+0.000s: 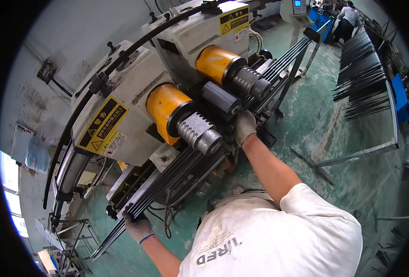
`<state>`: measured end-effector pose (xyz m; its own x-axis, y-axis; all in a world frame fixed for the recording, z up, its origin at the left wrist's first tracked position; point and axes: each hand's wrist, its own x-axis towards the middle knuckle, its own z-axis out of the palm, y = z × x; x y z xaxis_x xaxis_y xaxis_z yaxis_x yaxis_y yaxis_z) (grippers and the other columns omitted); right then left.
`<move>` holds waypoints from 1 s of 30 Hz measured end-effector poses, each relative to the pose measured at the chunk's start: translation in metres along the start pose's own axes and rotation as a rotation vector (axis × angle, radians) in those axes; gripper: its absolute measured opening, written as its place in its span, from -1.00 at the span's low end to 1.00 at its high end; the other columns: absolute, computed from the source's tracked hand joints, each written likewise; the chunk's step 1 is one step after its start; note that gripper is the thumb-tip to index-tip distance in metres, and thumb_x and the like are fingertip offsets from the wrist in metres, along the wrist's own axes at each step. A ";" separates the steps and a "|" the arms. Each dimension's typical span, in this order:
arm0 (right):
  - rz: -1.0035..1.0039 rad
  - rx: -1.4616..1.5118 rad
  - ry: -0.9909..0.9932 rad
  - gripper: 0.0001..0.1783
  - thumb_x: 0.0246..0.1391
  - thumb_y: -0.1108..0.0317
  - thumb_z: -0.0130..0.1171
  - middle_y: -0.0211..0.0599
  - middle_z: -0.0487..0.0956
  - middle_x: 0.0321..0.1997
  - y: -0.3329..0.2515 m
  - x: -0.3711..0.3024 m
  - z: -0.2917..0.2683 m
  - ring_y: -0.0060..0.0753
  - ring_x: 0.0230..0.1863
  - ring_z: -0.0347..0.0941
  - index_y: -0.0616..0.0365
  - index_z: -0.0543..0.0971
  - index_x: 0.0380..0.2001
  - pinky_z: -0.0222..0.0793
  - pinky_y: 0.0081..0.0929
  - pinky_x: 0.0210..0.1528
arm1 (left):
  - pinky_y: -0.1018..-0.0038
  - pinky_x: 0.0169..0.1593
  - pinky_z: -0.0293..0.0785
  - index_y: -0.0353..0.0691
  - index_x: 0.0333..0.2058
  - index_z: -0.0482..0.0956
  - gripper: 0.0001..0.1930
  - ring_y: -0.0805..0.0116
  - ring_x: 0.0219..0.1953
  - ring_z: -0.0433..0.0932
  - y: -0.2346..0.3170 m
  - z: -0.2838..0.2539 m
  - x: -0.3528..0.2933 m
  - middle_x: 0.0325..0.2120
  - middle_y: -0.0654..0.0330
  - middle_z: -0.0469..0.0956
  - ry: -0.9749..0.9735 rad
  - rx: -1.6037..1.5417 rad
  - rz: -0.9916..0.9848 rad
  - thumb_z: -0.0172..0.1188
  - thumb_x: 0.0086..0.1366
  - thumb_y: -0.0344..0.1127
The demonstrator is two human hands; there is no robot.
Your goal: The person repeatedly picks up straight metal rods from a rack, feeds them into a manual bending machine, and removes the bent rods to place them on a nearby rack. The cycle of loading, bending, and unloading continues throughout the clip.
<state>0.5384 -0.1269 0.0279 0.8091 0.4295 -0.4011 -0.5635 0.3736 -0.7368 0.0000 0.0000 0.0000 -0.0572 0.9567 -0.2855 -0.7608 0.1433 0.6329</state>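
Observation:
A bundle of long, thin metal rods (pixel 160 189) runs diagonally along the front of a machine, from lower left to upper right. My left hand (pixel 139 227), in a grey glove with dark fingers, is closed round the bundle near its lower left end. Further up along the same line, my gloved right hand (pixel 245 124) is at the machine with its fingers curled inward, beside a dark faceted block (pixel 220 98). What those fingers grip is hidden. Two yellow cylinders (pixel 167 108) with ribbed metal ends (pixel 199 131) stick out above the rods.
The pale machine housing (pixel 116 87) carries yellow warning labels and a thick black hose. A rack of dark rods (pixel 363 76) stands at right on the worn green floor (pixel 306 138). Another person (pixel 347 21) is at the far right. A loose cable (pixel 168 221) hangs below the machine.

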 end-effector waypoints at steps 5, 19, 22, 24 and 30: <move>-0.064 -0.029 -0.022 -0.61 0.50 0.02 0.24 -0.34 0.71 -0.25 0.007 -0.007 -0.005 -0.37 -0.28 0.65 0.16 0.71 -0.17 0.55 -0.36 -0.18 | 0.07 0.42 0.52 -0.27 0.10 0.73 -0.67 0.08 0.22 0.67 -0.063 0.016 -0.021 0.10 0.06 0.76 -0.036 -0.003 -0.117 0.23 0.60 -0.14; -0.119 -0.280 0.082 -0.50 0.47 0.15 0.32 -0.31 0.70 0.19 0.043 -0.005 -0.148 -0.33 0.12 0.61 0.27 0.62 0.28 0.52 -0.31 0.24 | 0.14 0.39 0.54 -0.24 0.09 0.70 -0.68 0.12 0.17 0.68 -0.055 0.048 -0.034 0.05 0.11 0.75 0.130 -0.089 -0.022 0.22 0.63 -0.12; -0.067 -0.382 0.069 -0.45 0.48 0.16 0.30 -0.26 0.67 0.26 0.051 -0.014 -0.137 -0.27 0.22 0.57 0.30 0.58 0.34 0.46 -0.27 0.31 | 0.10 0.39 0.55 -0.21 0.10 0.69 -0.68 0.12 0.20 0.67 -0.064 0.048 -0.042 0.06 0.11 0.75 0.098 -0.073 -0.017 0.21 0.63 -0.11; -0.031 -0.495 0.036 -0.43 0.50 0.16 0.27 -0.13 0.65 0.30 0.063 -0.017 -0.133 -0.15 0.28 0.55 0.30 0.54 0.39 0.42 -0.20 0.35 | 0.10 0.38 0.55 -0.21 0.15 0.66 -0.65 0.12 0.21 0.65 -0.066 0.044 -0.044 0.11 0.11 0.72 0.163 -0.069 -0.020 0.23 0.63 -0.09; -0.602 -1.702 -0.424 -0.42 0.57 0.10 0.13 0.18 0.60 0.38 0.098 0.029 -0.206 0.31 0.35 0.48 0.29 0.53 0.42 0.37 -0.05 0.38 | 0.01 0.46 0.43 -0.24 0.20 0.62 -0.60 0.07 0.27 0.60 -0.051 0.034 -0.042 0.16 0.08 0.70 0.018 -0.165 -0.202 0.26 0.60 -0.07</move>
<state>0.5407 -0.2476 -0.1681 0.5701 0.8207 0.0385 0.7204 -0.4767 -0.5038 0.0634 -0.0388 0.0046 0.0965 0.9078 -0.4081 -0.8531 0.2866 0.4359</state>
